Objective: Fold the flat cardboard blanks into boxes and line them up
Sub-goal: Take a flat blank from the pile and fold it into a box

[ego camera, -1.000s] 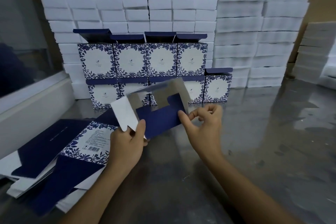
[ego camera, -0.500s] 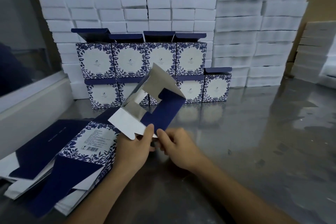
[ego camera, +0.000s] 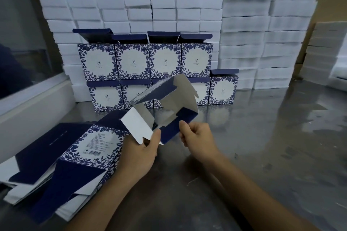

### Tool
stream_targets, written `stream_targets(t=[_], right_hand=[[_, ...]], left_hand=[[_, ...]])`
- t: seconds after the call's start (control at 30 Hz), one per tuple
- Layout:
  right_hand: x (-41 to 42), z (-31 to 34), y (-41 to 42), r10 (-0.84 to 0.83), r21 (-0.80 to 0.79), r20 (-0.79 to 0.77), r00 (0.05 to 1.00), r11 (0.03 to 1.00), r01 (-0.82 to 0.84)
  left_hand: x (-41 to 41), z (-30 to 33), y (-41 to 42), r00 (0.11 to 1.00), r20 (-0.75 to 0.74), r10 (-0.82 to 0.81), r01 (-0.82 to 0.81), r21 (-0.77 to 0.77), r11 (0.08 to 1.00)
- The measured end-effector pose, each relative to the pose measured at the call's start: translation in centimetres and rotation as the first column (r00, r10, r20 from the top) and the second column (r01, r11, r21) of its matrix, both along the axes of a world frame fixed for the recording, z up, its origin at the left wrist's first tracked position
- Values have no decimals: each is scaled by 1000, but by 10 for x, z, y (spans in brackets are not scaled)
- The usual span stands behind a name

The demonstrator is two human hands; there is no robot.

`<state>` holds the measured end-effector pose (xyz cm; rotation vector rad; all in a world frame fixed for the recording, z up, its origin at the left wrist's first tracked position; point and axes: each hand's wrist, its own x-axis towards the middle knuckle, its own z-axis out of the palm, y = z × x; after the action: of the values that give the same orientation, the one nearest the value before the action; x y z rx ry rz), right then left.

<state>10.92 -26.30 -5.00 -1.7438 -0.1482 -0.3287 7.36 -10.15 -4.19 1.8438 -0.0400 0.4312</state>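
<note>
Hands pinching a half-open box (ego camera: 165, 110), left hand (ego camera: 139, 157) on white flap, right hand (ego camera: 197, 137) on blue flap, flat stack (ego camera: 62, 157) near left, finished boxes (ego camera: 146, 62) far behind.

Dim cool light, soft glare on the steel table (ego camera: 281, 137), edges bowed, slightly blurred, perhaps from motion.

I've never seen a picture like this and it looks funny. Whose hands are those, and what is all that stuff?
The camera sits on a person's head, looking down, so you see their own arms. The left hand and right hand hold a half-opened box of blue and white cardboard. On the shiny metal table, at left, lies a pile of flat blanks not yet folded. Behind stand finished boxes in two rows, one atop the other. Behind those are stacks of white foam blocks.
</note>
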Motion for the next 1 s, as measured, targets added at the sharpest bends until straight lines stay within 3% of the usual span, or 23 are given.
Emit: stream_targets(t=[0.27, 0.43, 0.53, 0.6, 0.7, 0.77, 0.87, 1.0], right_hand=[[5, 3, -10, -122, 94, 29, 992, 988, 119], [9, 1, -20, -205, -45, 62, 977, 977, 208], [4, 5, -22, -309, -123, 147, 940, 937, 327], [-1, 11, -22, -336, -53, 221, 915, 933, 356], [-7, 23, -21, -239, 119, 286, 928, 970, 214], [-13, 30, -21, -149, 147, 341, 928, 984, 103], [-18, 34, -17, -23, 109, 386, 922, 994, -21], [-19, 35, -14, -4, 113, 363, 932, 993, -40]], left_hand=[[3, 0, 6, 999, 21, 45, -45, 10, 999], [4, 0, 7, 999, 49, 22, -23, 9, 1000], [0, 1, 9, 993, 120, 15, -29, 114, 993], [0, 2, 10, 978, 205, 34, -81, 225, 971], [1, 3, 8, 949, 306, 82, -182, 313, 932], [2, 1, 8, 933, 354, 69, -195, 332, 923], [-2, 3, 9, 935, 352, -28, -48, 206, 977], [-9, 13, 9, 930, 361, -66, 45, 68, 997]])
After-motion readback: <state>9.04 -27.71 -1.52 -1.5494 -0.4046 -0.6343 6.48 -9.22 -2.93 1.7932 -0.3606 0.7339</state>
